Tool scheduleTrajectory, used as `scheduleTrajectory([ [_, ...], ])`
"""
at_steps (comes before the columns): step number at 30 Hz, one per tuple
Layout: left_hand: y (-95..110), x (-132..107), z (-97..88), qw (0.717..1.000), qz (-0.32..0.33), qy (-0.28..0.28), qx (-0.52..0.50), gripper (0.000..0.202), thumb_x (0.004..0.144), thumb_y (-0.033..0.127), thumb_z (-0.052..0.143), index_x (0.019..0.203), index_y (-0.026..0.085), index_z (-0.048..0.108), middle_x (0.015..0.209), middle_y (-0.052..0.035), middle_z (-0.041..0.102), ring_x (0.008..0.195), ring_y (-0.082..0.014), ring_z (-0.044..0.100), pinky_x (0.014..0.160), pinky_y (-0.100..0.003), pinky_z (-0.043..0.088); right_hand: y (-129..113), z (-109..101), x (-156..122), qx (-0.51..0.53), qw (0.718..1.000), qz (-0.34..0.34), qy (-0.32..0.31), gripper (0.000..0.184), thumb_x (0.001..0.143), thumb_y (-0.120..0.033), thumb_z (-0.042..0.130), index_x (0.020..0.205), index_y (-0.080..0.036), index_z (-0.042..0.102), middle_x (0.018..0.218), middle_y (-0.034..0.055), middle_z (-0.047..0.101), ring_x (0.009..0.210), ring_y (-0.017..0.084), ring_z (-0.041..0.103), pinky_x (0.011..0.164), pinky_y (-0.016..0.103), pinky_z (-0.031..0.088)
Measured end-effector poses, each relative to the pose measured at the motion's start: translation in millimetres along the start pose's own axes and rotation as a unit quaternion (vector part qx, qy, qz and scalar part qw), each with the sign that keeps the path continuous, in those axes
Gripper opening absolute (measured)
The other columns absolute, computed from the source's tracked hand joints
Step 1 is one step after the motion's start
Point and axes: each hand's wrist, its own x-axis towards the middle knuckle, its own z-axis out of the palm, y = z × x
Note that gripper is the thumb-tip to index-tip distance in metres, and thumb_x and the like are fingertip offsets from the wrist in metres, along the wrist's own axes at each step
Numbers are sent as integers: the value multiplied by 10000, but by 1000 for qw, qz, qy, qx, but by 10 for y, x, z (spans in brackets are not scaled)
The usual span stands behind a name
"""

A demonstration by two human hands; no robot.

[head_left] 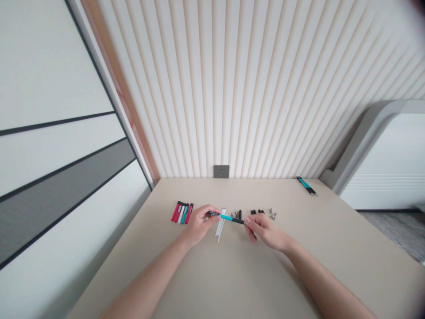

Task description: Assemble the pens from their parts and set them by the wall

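My left hand [198, 222] and my right hand [265, 230] hold a thin teal and black pen [227, 217] between them, just above the beige table [299, 261]. The left fingers pinch its left end, the right fingers pinch its black right end. Under the pen lie some white refill tubes [220, 227]. Left of my left hand lies a row of red, white and teal pen barrels [182, 212]. Behind my right hand sit small black pen parts [256, 212] and small metal pieces [272, 215].
Another teal and black pen [307, 185] lies at the table's far right edge. A grey wall socket [221, 171] sits in the ribbed wall behind the table. A white and grey cabinet [385, 164] stands to the right.
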Motion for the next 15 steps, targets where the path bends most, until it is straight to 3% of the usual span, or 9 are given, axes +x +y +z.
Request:
scheduleTrajectory([
  [4,12,10,42,993,-47,19,-103,348,796,292,710,1102,184,585,879,-30,668,757,-145,608,679,-243,479,-33,45,-11,33,999,3,-33,526,936,-585,384,677,-190,616,548,-2,598,507,124,487,531,229,374],
  [8,70,20,111,978,-65,55,-192,556,806,271,691,1275,209,397,761,21,630,663,-119,577,620,-229,463,-69,185,-23,12,999,-12,-38,494,938,-554,410,738,-178,660,608,5,618,518,116,469,510,221,348],
  [11,138,9,170,975,-85,43,-202,547,826,299,673,1282,180,395,727,15,640,615,-109,562,621,-236,448,-97,300,-30,-19,998,-28,-44,496,950,-524,400,744,-169,678,615,9,625,514,114,471,502,216,354],
  [15,221,-25,242,969,-115,0,-218,667,802,373,701,1349,174,376,850,-46,687,662,-128,588,617,-244,440,-73,408,-30,-34,996,-52,-69,497,977,-467,370,744,-149,673,610,11,628,510,104,487,514,208,374],
])
